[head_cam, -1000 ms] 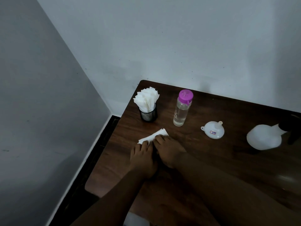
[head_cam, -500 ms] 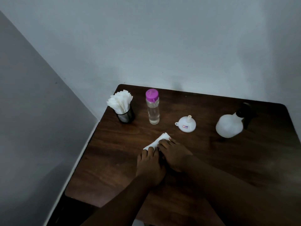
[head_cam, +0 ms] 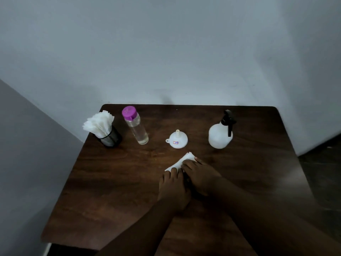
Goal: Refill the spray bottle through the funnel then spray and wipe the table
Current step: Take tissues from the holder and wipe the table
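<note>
A folded white napkin point(head_cam: 181, 161) lies flat on the dark wooden table point(head_cam: 110, 182). My left hand point(head_cam: 174, 189) and my right hand point(head_cam: 200, 173) rest side by side on it, fingers pressing it down. Behind them stands a white funnel point(head_cam: 177, 140) upside down, spout up. A white spray bottle point(head_cam: 219, 134) with a black trigger head stands to its right. A clear bottle point(head_cam: 136, 126) with a purple cap, holding clear liquid, stands to the funnel's left.
A black mesh cup point(head_cam: 110, 138) stuffed with white napkins point(head_cam: 98, 122) stands at the table's far left corner. Walls close in behind and to the left. Dark floor shows past the table's right edge.
The camera view has swung to the right, bringing the whole table and spray bottle into sight. Both hands stay pressed on the napkin at about the same spot on the table.
</note>
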Available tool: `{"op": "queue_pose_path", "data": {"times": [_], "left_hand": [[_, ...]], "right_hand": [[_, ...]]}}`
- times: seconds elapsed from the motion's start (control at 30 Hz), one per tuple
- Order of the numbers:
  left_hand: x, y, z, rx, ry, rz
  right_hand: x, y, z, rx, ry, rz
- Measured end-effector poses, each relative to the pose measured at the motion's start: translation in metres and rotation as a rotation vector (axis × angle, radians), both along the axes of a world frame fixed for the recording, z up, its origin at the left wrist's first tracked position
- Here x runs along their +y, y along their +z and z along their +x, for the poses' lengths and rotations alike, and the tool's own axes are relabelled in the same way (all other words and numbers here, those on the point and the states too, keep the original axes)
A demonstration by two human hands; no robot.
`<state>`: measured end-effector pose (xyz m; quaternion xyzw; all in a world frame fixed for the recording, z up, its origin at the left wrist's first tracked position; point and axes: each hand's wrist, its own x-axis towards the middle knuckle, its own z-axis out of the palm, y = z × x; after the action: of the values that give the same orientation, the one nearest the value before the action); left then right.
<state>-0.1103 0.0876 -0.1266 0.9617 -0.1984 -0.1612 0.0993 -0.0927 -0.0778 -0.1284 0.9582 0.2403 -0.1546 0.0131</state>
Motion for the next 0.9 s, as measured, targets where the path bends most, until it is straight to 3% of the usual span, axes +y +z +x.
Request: {"op": "queue_pose_path", "data": {"times": [0.33,0.43,0.9], "left_hand": [[-0.079,0.001,-0.011,0.019,-0.089,-0.037],[-0.106,0.005,-0.013,0.052,-0.137,-0.028],[-0.203,-0.004,-0.028,0.025,-0.336,-0.045]], "right_hand": [[-0.084,-0.009,-0.028,-0.118,-0.024,0.010],[-0.109,-0.005,-0.036,-0.064,-0.033,-0.038],[-0.201,-0.010,-0.085,-0.077,-0.331,0.066]]}}
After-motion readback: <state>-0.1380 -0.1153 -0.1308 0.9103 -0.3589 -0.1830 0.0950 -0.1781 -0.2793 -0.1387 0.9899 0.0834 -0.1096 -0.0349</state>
